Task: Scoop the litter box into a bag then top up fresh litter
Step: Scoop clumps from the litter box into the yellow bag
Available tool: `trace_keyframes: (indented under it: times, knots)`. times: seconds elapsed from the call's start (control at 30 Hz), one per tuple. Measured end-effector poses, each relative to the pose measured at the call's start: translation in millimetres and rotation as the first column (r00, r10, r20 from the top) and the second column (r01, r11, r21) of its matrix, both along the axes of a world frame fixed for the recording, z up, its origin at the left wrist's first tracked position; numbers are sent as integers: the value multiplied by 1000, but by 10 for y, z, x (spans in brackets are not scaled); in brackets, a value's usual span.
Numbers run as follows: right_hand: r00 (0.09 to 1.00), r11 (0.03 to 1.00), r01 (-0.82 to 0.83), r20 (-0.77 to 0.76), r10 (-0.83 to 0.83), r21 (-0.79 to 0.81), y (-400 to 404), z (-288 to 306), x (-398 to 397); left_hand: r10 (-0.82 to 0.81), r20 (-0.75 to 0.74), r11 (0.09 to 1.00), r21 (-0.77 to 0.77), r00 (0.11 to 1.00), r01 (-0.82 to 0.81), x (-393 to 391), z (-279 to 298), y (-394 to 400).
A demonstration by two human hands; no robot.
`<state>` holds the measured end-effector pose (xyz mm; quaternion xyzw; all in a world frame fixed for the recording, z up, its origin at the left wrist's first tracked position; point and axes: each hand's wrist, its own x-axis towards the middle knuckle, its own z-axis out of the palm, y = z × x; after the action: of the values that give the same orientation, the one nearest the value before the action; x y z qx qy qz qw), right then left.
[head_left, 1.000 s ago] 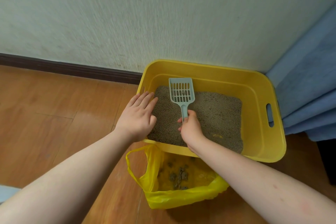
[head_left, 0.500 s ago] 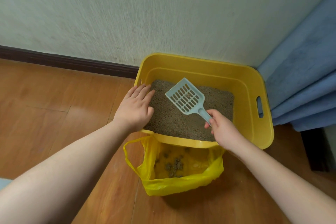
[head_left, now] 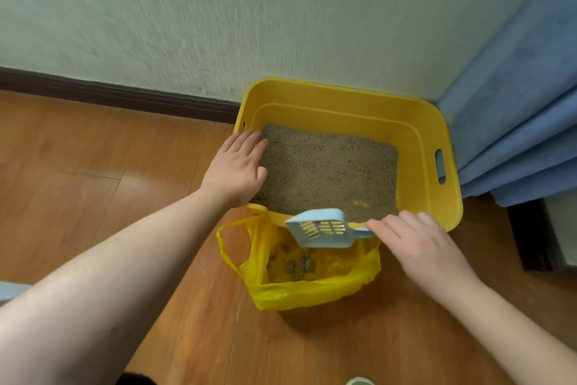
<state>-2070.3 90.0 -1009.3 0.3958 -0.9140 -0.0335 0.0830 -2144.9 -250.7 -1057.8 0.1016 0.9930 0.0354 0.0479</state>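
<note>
A yellow litter box (head_left: 431,147) is seen on a wooden floor (head_left: 93,181), set against a pale wall (head_left: 218,10) with a dark skirting board (head_left: 118,97). A slot handle is cut into its right wall. Grey litter (head_left: 327,172) is spread across the bottom; a small yellowish patch is noted near the front right corner.

The left hand (head_left: 235,170) is laid on the box's left rim, fingers straight and close together, pointing toward the wall, with the fingertips over the edge of the litter. Nothing is gripped by it.

The handle of a pale blue slotted scoop (head_left: 321,228) is pinched by the right hand (head_left: 418,244), fingers curled round it. The scoop is held level over the front rim of the box and above the open mouth of a yellow bag (head_left: 312,294), its blade pointing left. No clumps are visible in the scoop.

The bag is placed on the floor, just in front of the box and touching its front wall, with one loop handle standing out at the left. Several dark grey clumps (head_left: 299,264) are seen lying inside it.

Blue fabric (head_left: 515,103) is hung to the right of the box
</note>
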Motion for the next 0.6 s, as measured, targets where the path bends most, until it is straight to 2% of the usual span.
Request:
trace_keyframes:
  times: [0.1,0.3,0.43,0.6]
  knots:
    - [994,998,-66,-83,66,3,-16,-55,110,6,-7,1000,9,1000,-6,-1,4,8]
    - [970,994,-70,-239,49,-81,-25,25,139,-2,-12,1000,7,1000,2,1,12,21]
    - [947,976,-208,-265,184,-66,-17,38,62,2,-14,1000,13,1000,-2,-2,4,15]
    - [933,964,-263,-266,243,-42,-2,-95,60,1,-23,1000,24,1000,-1,0,-5,12]
